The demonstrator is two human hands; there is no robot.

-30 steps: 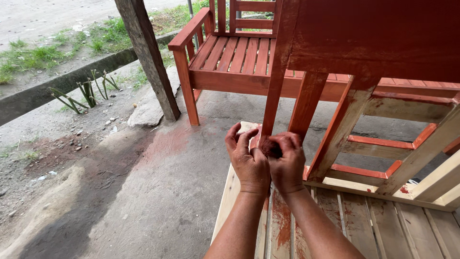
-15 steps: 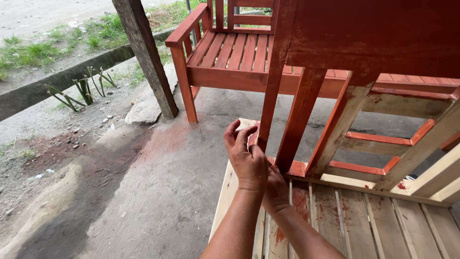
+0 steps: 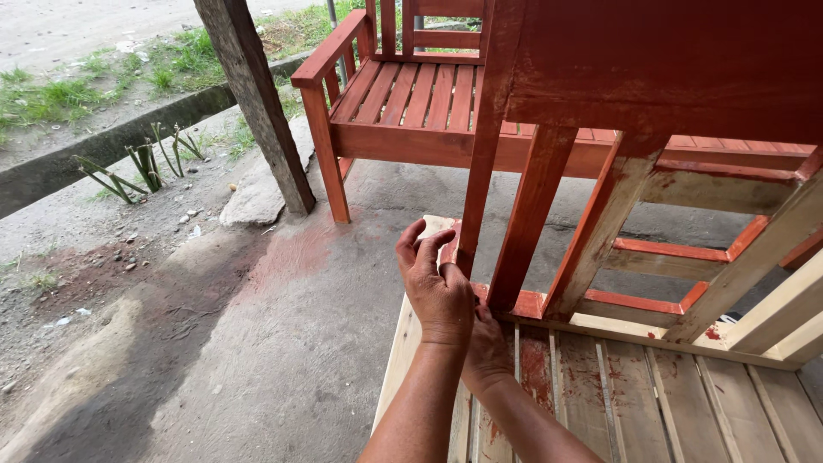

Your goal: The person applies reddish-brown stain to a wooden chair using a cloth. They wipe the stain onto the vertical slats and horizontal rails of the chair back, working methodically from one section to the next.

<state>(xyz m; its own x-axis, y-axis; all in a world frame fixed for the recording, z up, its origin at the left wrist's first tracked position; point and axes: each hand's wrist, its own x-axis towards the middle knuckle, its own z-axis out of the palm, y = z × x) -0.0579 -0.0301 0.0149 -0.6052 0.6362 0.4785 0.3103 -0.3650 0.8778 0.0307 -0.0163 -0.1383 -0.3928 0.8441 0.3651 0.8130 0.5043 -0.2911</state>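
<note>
Down at the foot of a red-painted slat (image 3: pixel 477 171), the left hand (image 3: pixel 439 291) has its fingers loosely curled, thumb and forefinger pinched near the slat's lower end; whether it holds anything small there cannot be told. The right hand (image 3: pixel 487 347) lies under and behind the left, mostly hidden, so its grip cannot be told; it rests against the bare wooden seat boards (image 3: pixel 651 403) where the slats meet the red bottom rail (image 3: pixel 600 302). Two more slats (image 3: pixel 533 214) stand just to the right, the farther ones only partly painted. Beyond stands a finished red chair (image 3: pixel 403 103) on the concrete floor (image 3: pixel 257 343), beside a leaning wooden post (image 3: pixel 257 103). Both forearms reach up from the bottom edge, close together, wrists crossed one over the other.
</note>
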